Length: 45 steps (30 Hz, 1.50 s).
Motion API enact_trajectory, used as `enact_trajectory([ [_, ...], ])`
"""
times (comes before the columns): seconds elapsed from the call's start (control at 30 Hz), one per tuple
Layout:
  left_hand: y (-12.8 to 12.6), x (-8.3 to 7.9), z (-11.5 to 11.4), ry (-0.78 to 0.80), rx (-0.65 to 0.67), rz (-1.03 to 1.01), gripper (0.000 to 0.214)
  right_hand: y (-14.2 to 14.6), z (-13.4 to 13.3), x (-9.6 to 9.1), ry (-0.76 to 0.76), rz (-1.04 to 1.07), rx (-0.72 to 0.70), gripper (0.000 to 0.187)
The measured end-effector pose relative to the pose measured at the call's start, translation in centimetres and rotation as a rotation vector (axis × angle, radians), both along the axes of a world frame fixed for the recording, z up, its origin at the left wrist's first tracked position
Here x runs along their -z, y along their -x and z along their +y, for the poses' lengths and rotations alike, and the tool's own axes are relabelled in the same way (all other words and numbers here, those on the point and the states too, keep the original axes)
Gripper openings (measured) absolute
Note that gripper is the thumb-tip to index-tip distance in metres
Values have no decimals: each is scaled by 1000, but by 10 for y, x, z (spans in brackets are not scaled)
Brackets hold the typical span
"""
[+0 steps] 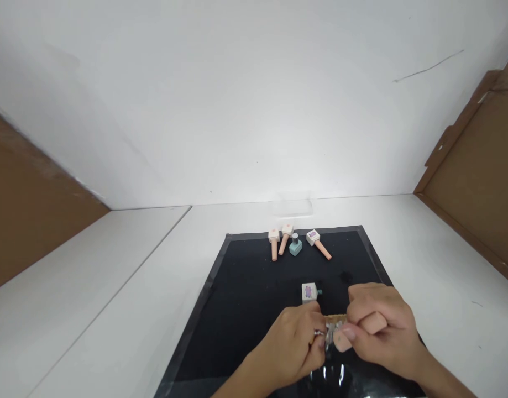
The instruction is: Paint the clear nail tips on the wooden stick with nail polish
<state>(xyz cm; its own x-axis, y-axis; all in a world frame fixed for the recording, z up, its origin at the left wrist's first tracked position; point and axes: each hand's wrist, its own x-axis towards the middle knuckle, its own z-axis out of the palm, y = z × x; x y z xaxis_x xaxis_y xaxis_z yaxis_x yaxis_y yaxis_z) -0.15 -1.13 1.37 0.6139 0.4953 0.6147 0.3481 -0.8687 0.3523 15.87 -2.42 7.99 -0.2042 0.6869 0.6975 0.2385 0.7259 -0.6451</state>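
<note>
Wide open on the left half of the black mat and over the white table to either side. Blocked along the mat's far edge by three pink-handled pieces and a teal bottle — close-set, with narrow gaps only. Clear between that row and the small white bottle. Crowded at the near edge: left hand clasped on a glittery bottle, right hand on a pink cap.

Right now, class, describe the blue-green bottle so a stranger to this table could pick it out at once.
Find the black mat on the white table and look to its far edge, where a row of small things lies. The blue-green bottle stands upright in that row, squat and capped; its neighbours are pink sticks with white block heads, lying flat.
</note>
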Motion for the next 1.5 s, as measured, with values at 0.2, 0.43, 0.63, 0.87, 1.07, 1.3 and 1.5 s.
enact_trajectory([
  [0.2, 0, 0, 0, 21, 6, 12, 18, -1, 0, 1, -7, -36, 119, 29],
  [0.43, 2, 2, -2, 27, 14, 34, 16, -3, -1, 9, 10, -11, 199, 27],
  [0.63, 4, -1, -1, -54, 4, -22, 17, -6, -1, 7, 26, 26, 178, 27],
  [0.87, 0, -6, 2, -190, -62, 10, 14, -3, 0, -3, 22, -48, 13, 29],
  [1.07, 0, -8, 1, -235, -92, 47, 18, -3, 0, -3, -16, -96, 145, 31],
  [1.3, 2, -9, 0, -317, -137, 71, 19, -5, -1, 6, -18, -82, 276, 28],
  [1.5, 1, -11, 1, -369, -161, 107, 17, -5, 0, -2, -2, -50, 127, 29],
])
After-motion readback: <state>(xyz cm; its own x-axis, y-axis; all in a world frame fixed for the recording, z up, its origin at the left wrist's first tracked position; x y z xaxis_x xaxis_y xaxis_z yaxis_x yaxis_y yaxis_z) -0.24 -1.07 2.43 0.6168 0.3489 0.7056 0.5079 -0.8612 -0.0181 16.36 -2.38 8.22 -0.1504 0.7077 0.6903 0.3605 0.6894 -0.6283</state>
